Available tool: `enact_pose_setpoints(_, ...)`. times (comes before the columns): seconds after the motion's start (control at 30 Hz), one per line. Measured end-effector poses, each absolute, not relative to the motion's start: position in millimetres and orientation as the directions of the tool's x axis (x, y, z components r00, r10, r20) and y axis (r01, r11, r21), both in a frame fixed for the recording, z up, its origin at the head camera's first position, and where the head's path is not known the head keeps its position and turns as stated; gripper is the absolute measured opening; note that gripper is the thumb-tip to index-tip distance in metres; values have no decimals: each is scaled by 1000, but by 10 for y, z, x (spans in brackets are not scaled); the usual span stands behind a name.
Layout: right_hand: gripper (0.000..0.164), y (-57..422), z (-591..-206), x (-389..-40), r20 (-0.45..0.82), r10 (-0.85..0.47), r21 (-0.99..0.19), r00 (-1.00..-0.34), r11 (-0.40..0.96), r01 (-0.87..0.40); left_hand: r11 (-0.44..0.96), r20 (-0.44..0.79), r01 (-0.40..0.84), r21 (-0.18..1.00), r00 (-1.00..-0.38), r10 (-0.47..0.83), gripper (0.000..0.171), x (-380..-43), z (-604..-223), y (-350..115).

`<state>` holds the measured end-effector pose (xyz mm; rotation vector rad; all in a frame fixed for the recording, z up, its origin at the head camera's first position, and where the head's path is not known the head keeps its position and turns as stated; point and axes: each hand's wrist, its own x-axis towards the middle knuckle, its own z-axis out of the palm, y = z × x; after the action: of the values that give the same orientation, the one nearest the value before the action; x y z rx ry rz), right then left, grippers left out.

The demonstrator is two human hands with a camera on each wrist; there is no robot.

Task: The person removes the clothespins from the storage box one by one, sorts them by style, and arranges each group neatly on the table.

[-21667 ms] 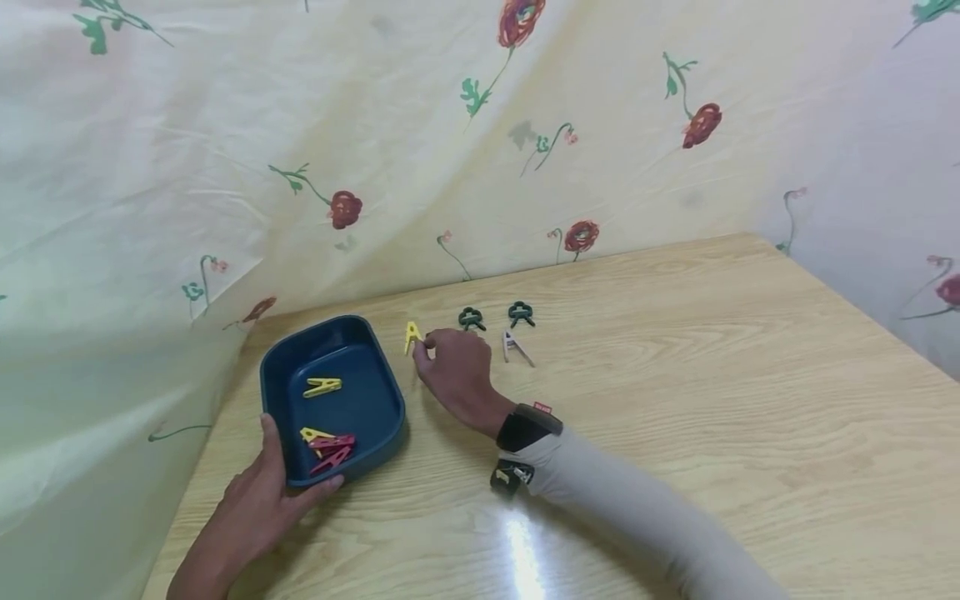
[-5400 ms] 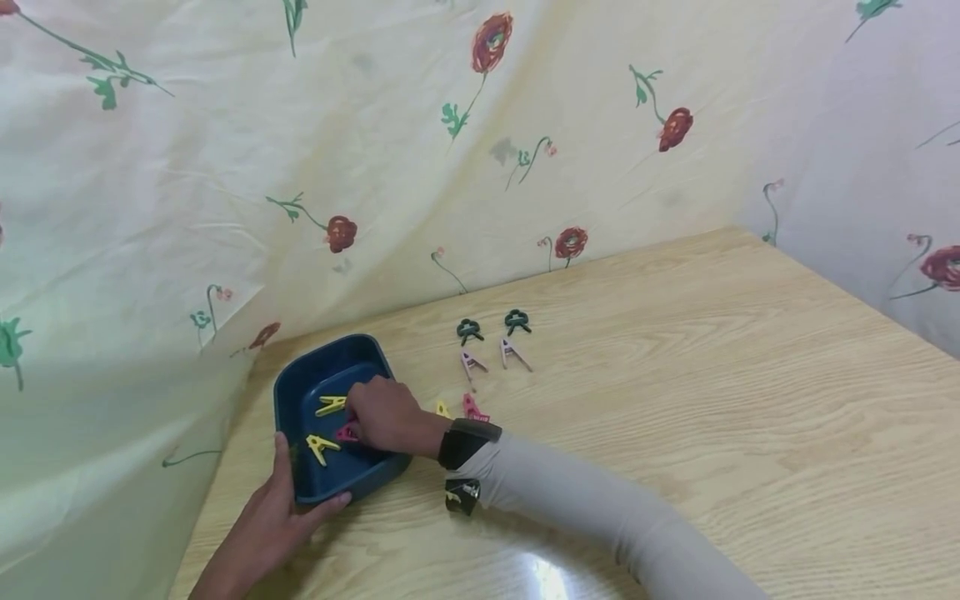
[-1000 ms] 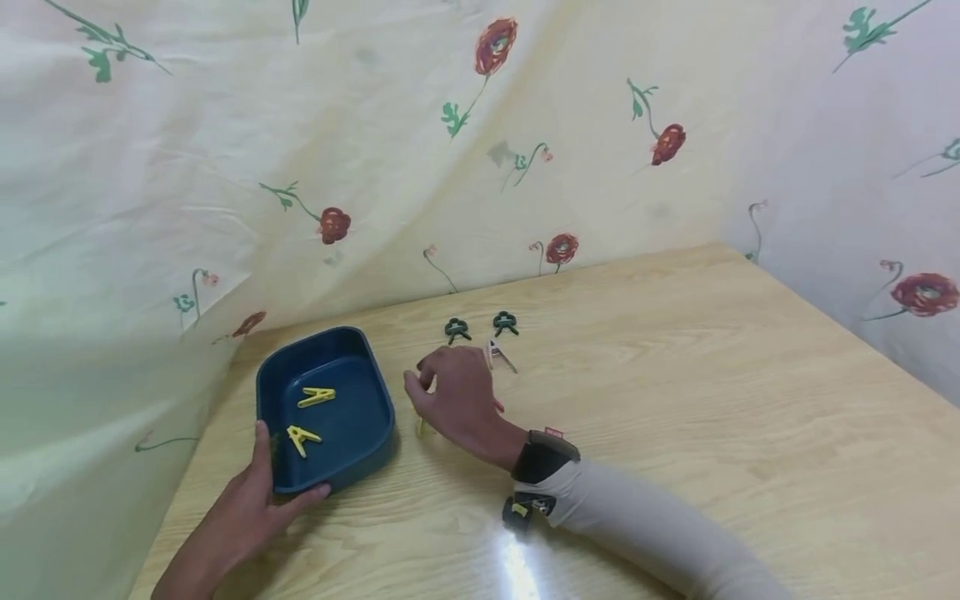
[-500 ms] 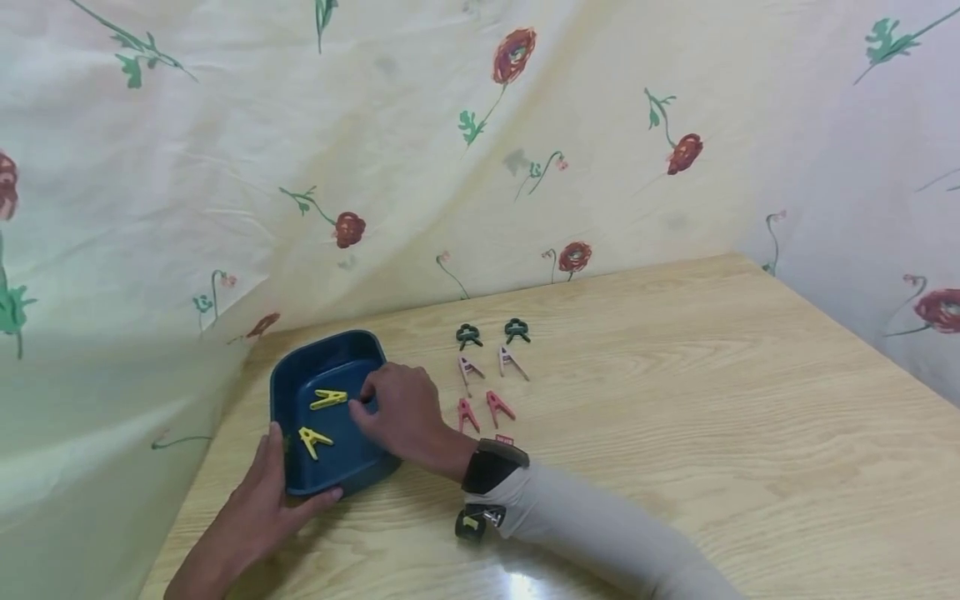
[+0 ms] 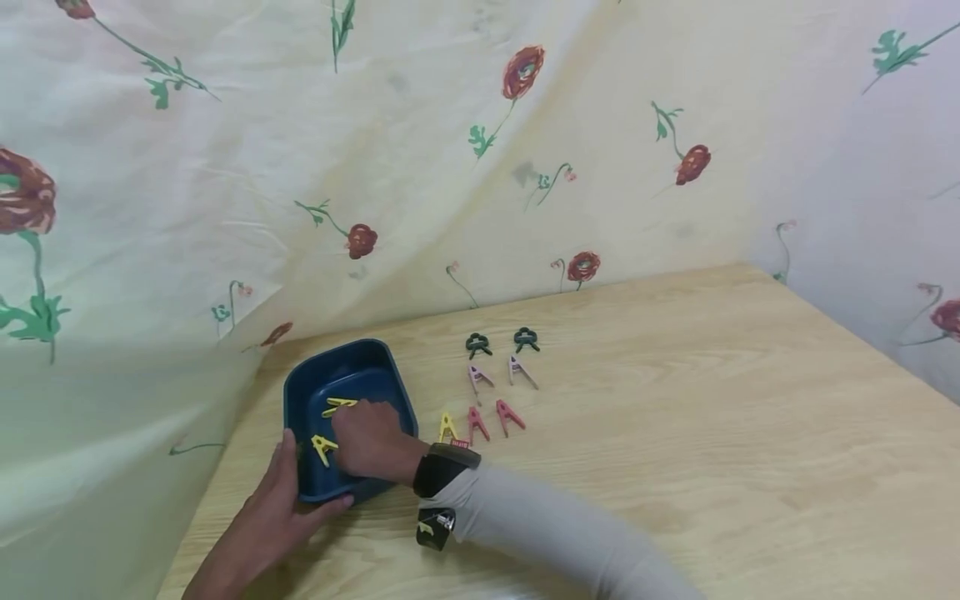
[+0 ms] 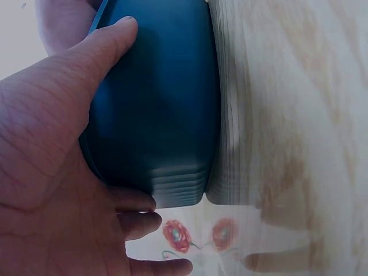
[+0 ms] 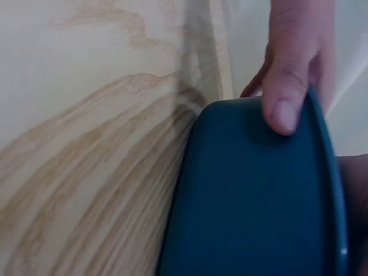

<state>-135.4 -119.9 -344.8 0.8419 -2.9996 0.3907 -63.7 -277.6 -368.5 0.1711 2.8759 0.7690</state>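
A dark blue plastic tray (image 5: 367, 383) sits on the table's left side. My left hand (image 5: 273, 508) grips its near left corner; in the left wrist view the thumb (image 6: 118, 40) lies against the tray's outer wall. My right hand (image 5: 375, 442) reaches down inside the tray, fingers bent, fingertips hidden from every view. Beside it lie two yellow spring clips, an upper one (image 5: 340, 406) partly covered by the hand and a lower one (image 5: 324, 450) close to the fingers. Whether the right hand pinches a clip cannot be seen.
Right of the tray, clips lie in rows on the wooden table (image 5: 660, 417): two dark green (image 5: 477, 344), two pale pink (image 5: 480, 377), two deep pink (image 5: 478, 423), and one yellow (image 5: 447, 426). A flowered cloth (image 5: 420, 167) hangs behind.
Since a second ago my right hand has moved left from above the table clips into the tray. Compared with the oldest frame, the deep pink clips have gone from tray to table. Left hand stays.
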Motion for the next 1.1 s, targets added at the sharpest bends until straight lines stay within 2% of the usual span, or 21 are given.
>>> enact_pose_setpoints(0.17,25,-1255,-3534,-1408,-13,-489,-231,-872,850,-473,869,-127,69,491,-980,150,136,-625,-3696,-2752)
enact_pose_setpoints(0.33,26,-1310,-3592,-1468,-11,-496,-227,-868,847,-481,877,-117,68,476,-983,140,136,-609,-3694,-2738)
enact_pose_setpoints(0.67,11,-1415,-3617,-1495,20,-502,-146,-865,854,-499,867,-50,117,484,-986,161,133,-609,-3703,-2734)
enact_pose_setpoints(0.9,23,-1463,-3592,-1511,48,-507,-115,-861,853,-509,864,-52,114,491,-986,160,133,-611,-3677,-2732)
enact_pose_setpoints(1.1,21,-1513,-3600,-1521,56,-493,-73,-868,865,-496,862,-48,113,494,-987,157,133,-608,-3664,-2741)
